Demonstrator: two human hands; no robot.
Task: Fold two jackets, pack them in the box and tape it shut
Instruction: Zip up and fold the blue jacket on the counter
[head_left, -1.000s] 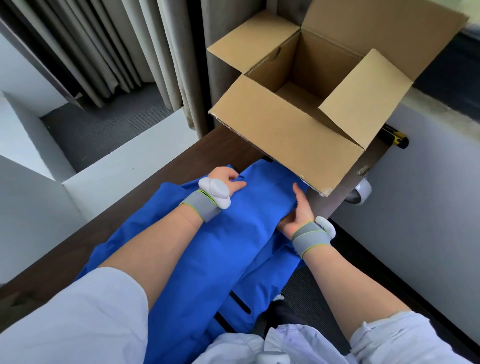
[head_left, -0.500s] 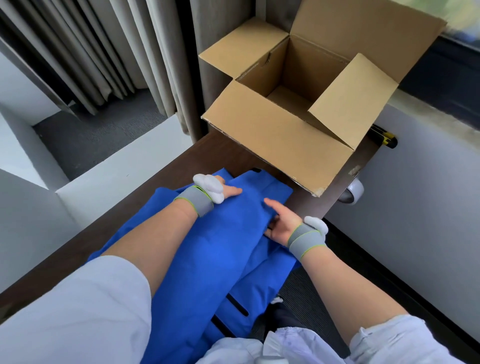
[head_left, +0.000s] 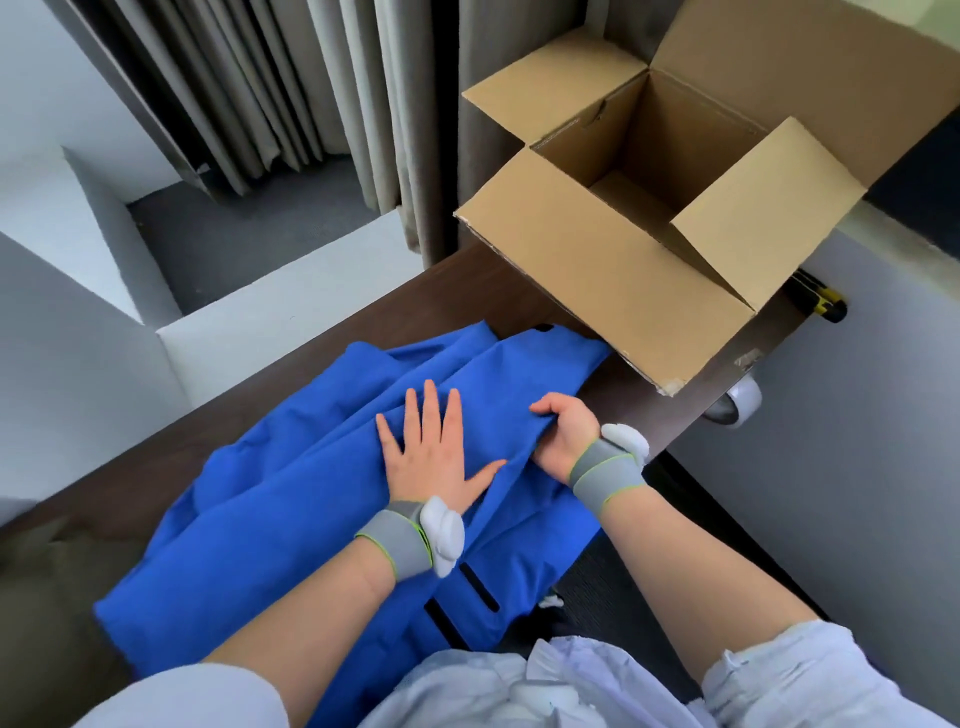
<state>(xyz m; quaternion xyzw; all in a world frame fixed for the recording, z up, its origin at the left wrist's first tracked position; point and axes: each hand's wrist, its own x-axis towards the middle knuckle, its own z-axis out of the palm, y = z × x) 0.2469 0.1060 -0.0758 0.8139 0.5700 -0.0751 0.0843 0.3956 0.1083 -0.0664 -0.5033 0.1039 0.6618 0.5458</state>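
Nearest to me, my pale shirt fills the bottom edge, and both bare forearms reach forward, each ringed by a grey wristband with a white lump on it.

The blue jacket lies directly under my left hand. That hand is palm down on the cloth, its fingers straight and spread wide, the thumb pointing right. On my side of the fingers the jacket hangs over the near edge of the tabletop, showing two black slits. To the left of them it spreads out in loose folds. I cannot tell whether the blue cloth is one garment or two.

Just to the right, my right hand grips the jacket's right edge, its fingers curled over a bunched ridge of fabric. That ridge runs between my two hands, which are close but apart.

Past my fingertips the jacket runs on to its far edge, which reaches the near flap of the cardboard box. The box stands beyond and to the right of my right fingers, with its flaps folded out and its brown floor showing. A roll of tape sits right of my right hand, by the box's near corner. A yellow and black tool lies farther off, partly hidden behind the box's right flap. Grey curtains hang far beyond my left fingers.
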